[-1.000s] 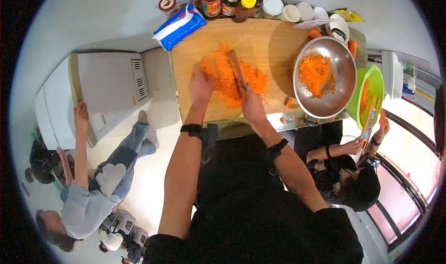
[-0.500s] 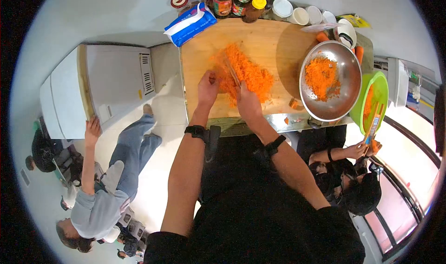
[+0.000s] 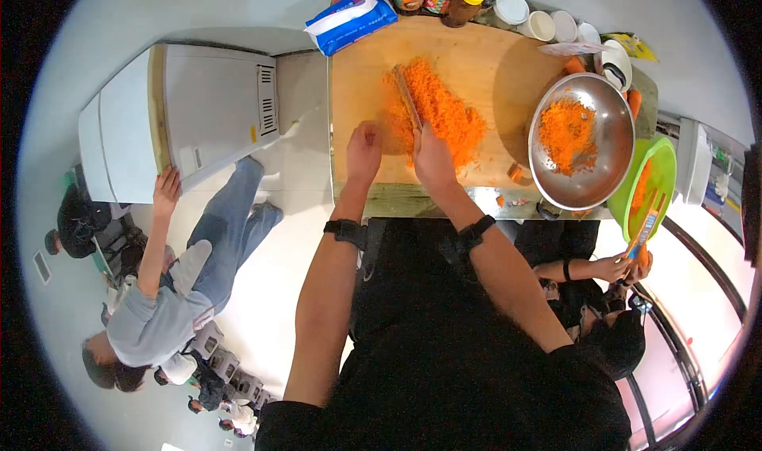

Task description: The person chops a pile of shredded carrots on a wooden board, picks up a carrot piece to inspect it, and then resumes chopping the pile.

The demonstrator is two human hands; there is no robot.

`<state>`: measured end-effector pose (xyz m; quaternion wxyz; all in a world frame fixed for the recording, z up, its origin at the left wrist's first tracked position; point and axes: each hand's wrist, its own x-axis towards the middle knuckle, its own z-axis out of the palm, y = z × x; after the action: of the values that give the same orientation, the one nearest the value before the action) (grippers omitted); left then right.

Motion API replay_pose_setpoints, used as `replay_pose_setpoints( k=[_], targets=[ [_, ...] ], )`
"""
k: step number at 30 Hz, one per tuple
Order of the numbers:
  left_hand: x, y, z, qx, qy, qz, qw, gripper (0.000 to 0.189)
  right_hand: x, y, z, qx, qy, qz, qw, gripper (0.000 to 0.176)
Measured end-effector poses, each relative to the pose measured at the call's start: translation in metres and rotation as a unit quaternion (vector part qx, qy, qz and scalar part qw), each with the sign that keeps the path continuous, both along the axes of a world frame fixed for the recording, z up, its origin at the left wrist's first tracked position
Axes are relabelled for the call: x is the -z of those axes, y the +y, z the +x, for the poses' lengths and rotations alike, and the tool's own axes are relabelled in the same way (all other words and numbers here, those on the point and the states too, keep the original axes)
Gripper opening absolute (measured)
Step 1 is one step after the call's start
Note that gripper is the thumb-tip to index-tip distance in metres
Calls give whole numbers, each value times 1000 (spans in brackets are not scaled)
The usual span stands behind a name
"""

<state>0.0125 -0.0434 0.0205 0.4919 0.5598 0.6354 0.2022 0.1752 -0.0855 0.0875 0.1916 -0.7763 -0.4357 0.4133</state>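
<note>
Chopping well likely means the right hand [image 3: 432, 156], gripping the knife [image 3: 408, 95], rocks it through the shredded carrot [image 3: 448, 113] ahead, with the empty, loosely curled left hand [image 3: 364, 145] beside it tucked clear.

Left hand [image 3: 363, 151] off carrot shreds [image 3: 446, 111]: was flat on heap's left part, now curled on bare cutting board [image 3: 357, 62] toward near edge, just left of knife [image 3: 408, 98]. Knife blade, earlier across heap's middle with shreds both sides, now along heap's left margin. Shreds drawn into narrower heap right of blade. Co-worker's hand [image 3: 167, 190] slid along white appliance [image 3: 206, 102] edge toward its corner.
</note>
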Motion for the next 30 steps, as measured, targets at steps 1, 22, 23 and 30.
replay_pose_setpoints(
  k=[1, 22, 23, 30],
  targets=[
    [6, 0, -1, 14, 10, 3, 1000, 24, 5, 0, 2, 1, 2, 3, 1000, 27],
    [-25, -38, 43, 140, 224, -199, 944, 36, 5, -17, 34, -146, -60, 65, 985, 23],
    [-12, -39, 45, 140, 215, -220, 941, 36, -10, -11, 35, -105, -44, 15, 993, 26],
    [44, -46, 45, 83, 163, -167, 969, 35, -16, -9, 24, -83, -34, -56, 994, 45]
  ],
)
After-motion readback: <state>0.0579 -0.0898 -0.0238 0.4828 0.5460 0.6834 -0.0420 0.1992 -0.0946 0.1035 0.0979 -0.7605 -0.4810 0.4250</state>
